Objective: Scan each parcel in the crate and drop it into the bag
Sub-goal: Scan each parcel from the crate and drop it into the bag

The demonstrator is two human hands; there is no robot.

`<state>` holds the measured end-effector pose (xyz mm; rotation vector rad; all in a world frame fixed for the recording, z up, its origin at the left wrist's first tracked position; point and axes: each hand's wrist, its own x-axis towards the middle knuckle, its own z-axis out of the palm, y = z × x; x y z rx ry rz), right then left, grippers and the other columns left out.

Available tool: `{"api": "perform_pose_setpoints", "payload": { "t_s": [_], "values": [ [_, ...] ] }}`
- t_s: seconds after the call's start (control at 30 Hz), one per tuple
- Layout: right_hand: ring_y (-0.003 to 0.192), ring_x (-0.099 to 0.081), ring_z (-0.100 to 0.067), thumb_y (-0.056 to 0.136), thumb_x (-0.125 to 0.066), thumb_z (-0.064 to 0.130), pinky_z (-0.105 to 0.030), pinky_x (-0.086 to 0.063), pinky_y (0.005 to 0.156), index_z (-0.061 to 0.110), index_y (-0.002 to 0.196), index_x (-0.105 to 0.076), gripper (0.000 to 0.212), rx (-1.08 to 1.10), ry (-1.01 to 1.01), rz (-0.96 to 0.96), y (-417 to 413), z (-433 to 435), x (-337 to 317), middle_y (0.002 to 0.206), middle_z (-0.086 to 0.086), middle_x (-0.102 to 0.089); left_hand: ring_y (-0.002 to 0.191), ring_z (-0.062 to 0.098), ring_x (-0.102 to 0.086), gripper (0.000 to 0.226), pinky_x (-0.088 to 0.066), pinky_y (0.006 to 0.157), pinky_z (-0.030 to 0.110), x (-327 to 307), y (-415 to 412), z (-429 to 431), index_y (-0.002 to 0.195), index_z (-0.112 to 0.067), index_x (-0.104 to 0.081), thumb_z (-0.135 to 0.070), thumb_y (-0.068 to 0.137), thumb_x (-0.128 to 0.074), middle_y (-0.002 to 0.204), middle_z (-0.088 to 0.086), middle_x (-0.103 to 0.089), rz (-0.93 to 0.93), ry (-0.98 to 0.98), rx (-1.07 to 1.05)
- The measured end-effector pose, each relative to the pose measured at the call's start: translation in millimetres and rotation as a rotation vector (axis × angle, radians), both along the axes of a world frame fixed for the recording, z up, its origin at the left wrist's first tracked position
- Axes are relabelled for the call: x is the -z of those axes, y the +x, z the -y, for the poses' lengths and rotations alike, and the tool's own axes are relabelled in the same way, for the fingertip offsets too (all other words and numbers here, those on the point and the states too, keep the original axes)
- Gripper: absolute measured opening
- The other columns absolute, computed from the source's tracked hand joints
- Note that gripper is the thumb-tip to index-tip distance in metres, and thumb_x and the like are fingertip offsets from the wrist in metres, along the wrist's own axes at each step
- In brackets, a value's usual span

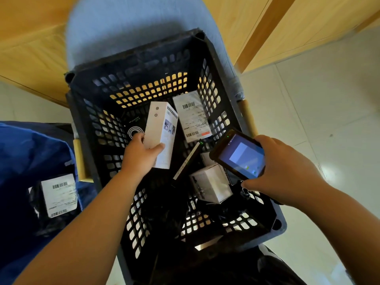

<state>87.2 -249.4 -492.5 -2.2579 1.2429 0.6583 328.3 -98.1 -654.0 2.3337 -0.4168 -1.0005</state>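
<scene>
A black slotted crate (pixel 131 64) stands in front of me on a blue chair. Inside the crate, my left hand (pixel 139 155) grips a tall white box (pixel 161 132) and holds it tilted above the crate floor. My right hand (pixel 287 171) holds a handheld scanner (pixel 239 155) with a lit blue screen over the crate's right wall. Still in the crate are a black parcel with a white barcode label (pixel 192 116), a small white box (pixel 210 185) and a thin dark box (pixel 186 161). The blue bag (pixel 30 151) sits to the left, with a labelled black parcel (pixel 58 195) inside.
The blue chair (pixel 127 25) carries the crate, and its wooden legs (pixel 79 159) show at both sides. Wooden cabinet fronts (pixel 308 23) rise behind. Pale tiled floor (pixel 329 99) spreads to the right. More black wrapping (pixel 226 214) lies at the crate's near end.
</scene>
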Motion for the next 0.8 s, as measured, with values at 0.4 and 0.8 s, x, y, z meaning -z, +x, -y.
{"api": "perform_pose_setpoints", "payload": {
  "t_s": [0.4,0.8],
  "values": [
    [0.086,-0.051,-0.016,0.058,-0.075,0.052,-0.035,-0.052,0.069,0.029,0.124,-0.034,0.081,-0.014,0.009,-0.061,4.8,-1.2,11.4,0.101,0.008,-0.049,0.116,0.035,-0.042,0.043,-0.042,0.096,0.046,54.4,-18.6,22.7,0.121,-0.015,-0.052,-0.043,0.089,-0.06,0.126,0.014,-0.044,0.216,0.366,0.573],
    [0.086,-0.043,-0.012,0.059,-0.076,0.052,-0.033,-0.048,0.07,0.027,0.134,-0.028,0.093,-0.072,0.009,-0.058,24.2,-4.8,30.3,0.112,0.008,-0.049,0.126,0.034,-0.046,0.099,-0.048,0.091,0.044,85.6,1.5,19.7,0.143,-0.009,-0.028,-0.037,0.066,-0.085,0.138,0.015,-0.048,-0.13,0.381,0.103]
  ]
}}
